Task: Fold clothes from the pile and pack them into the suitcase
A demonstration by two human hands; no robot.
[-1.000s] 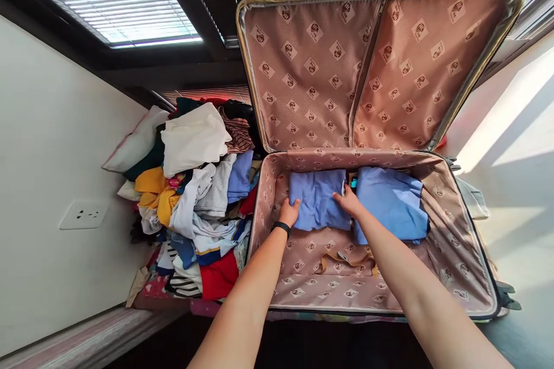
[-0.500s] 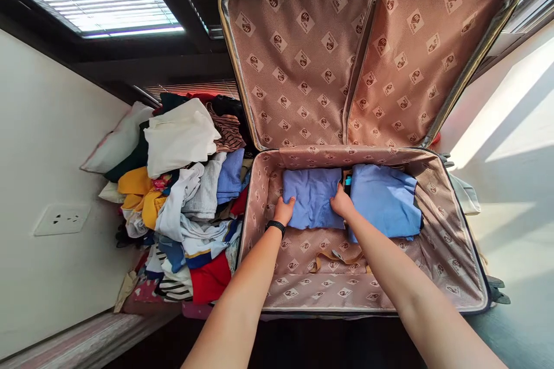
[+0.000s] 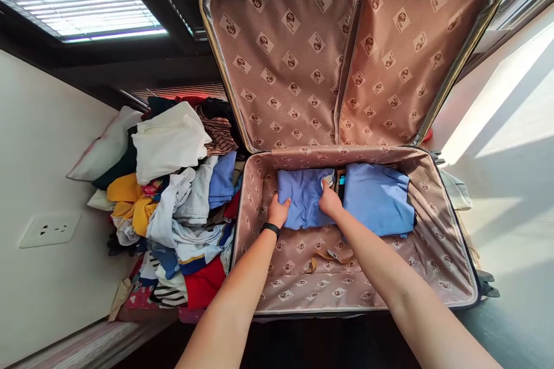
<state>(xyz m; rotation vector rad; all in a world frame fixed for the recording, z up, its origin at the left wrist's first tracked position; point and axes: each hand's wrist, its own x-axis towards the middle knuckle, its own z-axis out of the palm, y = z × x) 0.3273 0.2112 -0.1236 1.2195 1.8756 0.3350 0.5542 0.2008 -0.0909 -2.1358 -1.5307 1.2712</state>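
Note:
An open suitcase point(image 3: 450, 277) with pink patterned lining lies in front of me, its lid point(image 3: 303, 52) standing upright. At the far end of its base sit two folded blue garments side by side. My left hand point(image 3: 279, 210), a black band on its wrist, grips the left near edge of the darker folded blue garment point(image 3: 303, 196). My right hand point(image 3: 329, 200) presses on that garment's right side, fingers curled at its edge. The lighter folded blue garment point(image 3: 378, 199) lies just to the right, untouched. A dark item shows in the gap between them.
A big heap of mixed clothes point(image 3: 173, 207) is piled left of the suitcase, with a white pillow point(image 3: 101, 147) behind it. A white wall with a socket point(image 3: 49, 229) runs along the left. Tan straps point(image 3: 333, 256) lie on the suitcase floor. Sunlit surface lies to the right.
Both hands have stayed on the darker blue garment; my right hand has slid further onto its right side. The view has shifted, so everything sits a little further left.

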